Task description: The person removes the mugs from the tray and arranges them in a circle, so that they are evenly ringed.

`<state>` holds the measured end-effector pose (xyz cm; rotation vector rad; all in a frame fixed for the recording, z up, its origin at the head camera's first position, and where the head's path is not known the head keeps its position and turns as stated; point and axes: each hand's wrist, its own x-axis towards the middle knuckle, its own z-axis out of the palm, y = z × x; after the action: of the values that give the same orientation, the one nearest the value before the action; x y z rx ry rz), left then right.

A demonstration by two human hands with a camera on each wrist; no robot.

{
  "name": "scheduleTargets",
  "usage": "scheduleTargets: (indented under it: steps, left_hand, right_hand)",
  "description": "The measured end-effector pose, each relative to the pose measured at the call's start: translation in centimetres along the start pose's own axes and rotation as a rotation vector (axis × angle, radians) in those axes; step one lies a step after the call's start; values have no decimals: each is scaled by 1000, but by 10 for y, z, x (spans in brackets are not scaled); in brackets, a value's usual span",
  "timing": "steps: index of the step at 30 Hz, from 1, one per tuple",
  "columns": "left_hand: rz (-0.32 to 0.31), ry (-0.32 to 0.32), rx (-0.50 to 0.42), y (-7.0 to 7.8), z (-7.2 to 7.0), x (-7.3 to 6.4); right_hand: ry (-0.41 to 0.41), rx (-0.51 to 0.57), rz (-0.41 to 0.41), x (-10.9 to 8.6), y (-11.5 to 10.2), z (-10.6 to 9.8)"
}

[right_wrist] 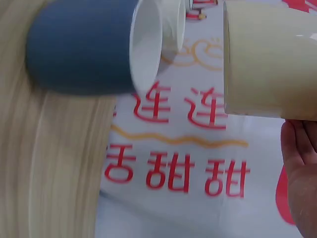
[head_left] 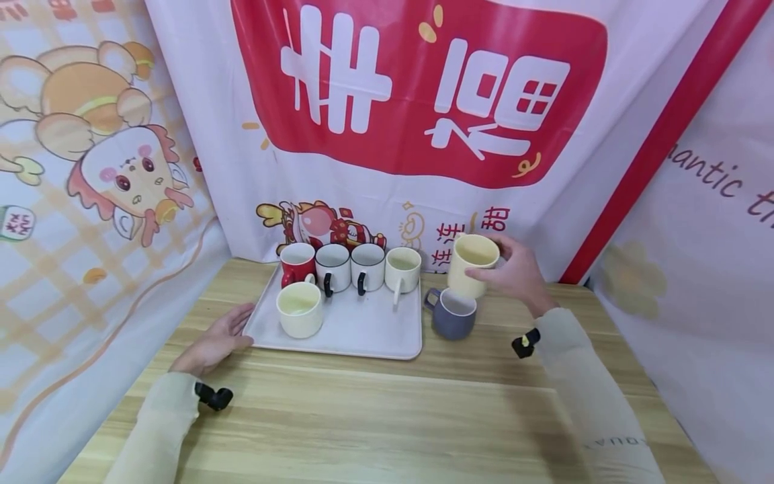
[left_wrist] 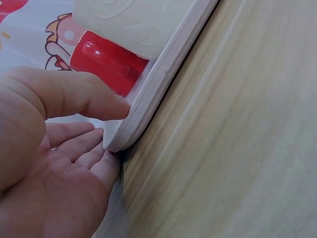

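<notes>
The cream mug [head_left: 459,279] is right of the frame's centre — raised above the wooden table [head_left: 375,423], before the printed cloth [head_left: 544,208]. Wood spreads from the tray's [head_left: 363,329] front edge to the frame's bottom; a grey-blue mug [head_left: 453,321] stands just beside its right edge. My right hand [head_left: 520,272] grips the cream mug between fingers and thumb — my left hand [head_left: 214,339], fingers nearly straight, touches the tray's lower-left corner.
</notes>
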<state>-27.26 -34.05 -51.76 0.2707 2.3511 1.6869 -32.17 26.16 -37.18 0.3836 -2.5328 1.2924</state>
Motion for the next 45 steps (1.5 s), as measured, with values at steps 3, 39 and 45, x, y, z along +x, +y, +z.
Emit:
scheduleTargets:
  steps: [3,39,45]
  left_hand:
    - [5,0,-5,0,0,-1]
    - [29,7,-27,-3,0,-2]
    - [12,17,-16,-4,0,0]
  right_hand:
    - [20,-41,29,-4,9,-15]
    - [-34,-111,167,-40,133,10]
    - [-85,-81,180,-36,133,10]
